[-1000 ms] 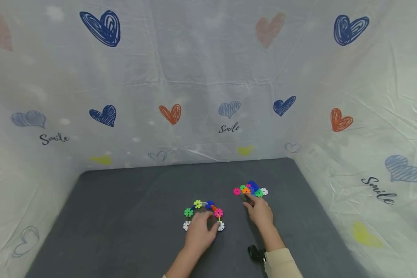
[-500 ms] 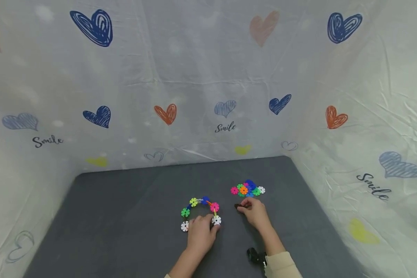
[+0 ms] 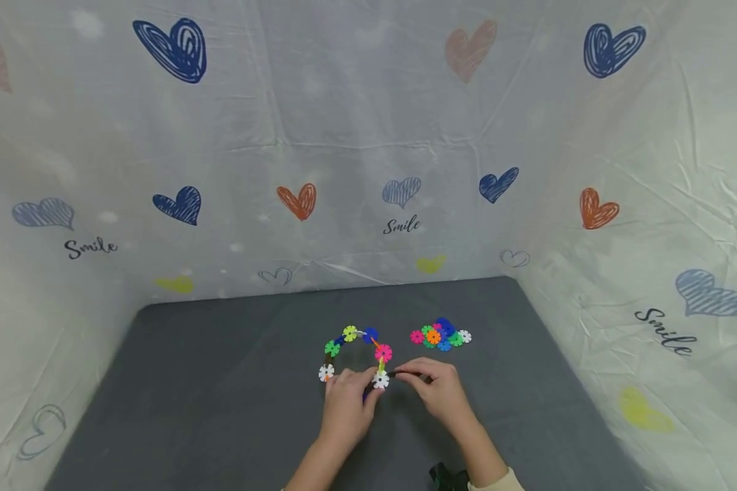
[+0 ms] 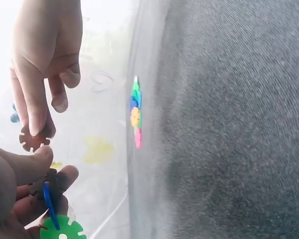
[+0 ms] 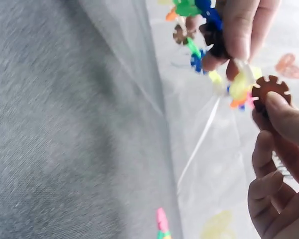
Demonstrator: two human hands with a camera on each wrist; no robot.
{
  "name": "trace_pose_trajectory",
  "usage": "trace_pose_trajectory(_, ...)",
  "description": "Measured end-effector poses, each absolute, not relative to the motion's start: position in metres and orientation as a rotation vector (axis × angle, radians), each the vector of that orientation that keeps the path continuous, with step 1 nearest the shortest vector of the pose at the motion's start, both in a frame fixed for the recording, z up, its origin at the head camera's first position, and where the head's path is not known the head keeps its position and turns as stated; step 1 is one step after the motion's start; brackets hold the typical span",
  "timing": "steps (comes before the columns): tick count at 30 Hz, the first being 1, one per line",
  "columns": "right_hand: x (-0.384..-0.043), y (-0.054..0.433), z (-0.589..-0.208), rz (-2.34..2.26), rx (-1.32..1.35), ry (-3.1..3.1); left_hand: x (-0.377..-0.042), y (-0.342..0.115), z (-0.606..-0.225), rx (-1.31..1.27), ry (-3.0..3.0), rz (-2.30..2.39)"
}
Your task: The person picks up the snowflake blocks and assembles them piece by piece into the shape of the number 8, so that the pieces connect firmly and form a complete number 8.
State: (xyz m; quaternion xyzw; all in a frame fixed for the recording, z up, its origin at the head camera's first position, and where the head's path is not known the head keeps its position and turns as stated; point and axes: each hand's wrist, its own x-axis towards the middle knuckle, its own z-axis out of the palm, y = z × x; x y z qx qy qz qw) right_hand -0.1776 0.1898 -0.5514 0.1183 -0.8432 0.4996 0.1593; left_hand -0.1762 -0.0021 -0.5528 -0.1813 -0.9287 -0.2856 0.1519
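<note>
My left hand (image 3: 345, 404) holds a ring-like chain of notched snowflake discs in several colours, near its white end disc (image 3: 381, 380). A pink disc (image 3: 383, 352), a yellow-green disc (image 3: 350, 333) and a green disc (image 3: 332, 348) stand along its curve. Between thumb and fingers, my right hand (image 3: 443, 390) pinches a single brown snowflake disc (image 5: 271, 92). That disc is right at the chain's white end in the head view. The left wrist view shows a blue disc edge-on (image 4: 50, 205) slotted into a green disc (image 4: 50, 228) below my left fingers, which hide part of the chain.
A small pile of loose snowflake discs (image 3: 432, 337) lies on the dark grey table (image 3: 221, 382), beyond my right hand. A black object (image 3: 447, 477) is by my right wrist. A pale curtain (image 3: 331, 157) printed with hearts surrounds the table's back and sides.
My right hand has drawn back from the pile with the brown disc and moved left to the chain. The left hand has raised the chain, which now appears farther up in the head view.
</note>
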Motion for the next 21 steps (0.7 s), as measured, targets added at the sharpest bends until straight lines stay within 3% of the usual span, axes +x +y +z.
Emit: trace_pose_trajectory(21, -0.178, 0.198, -0.56, 1.821, 0.363, -2.405, -0.176, -0.015, -0.542, -0.733, -2.698, -1.186)
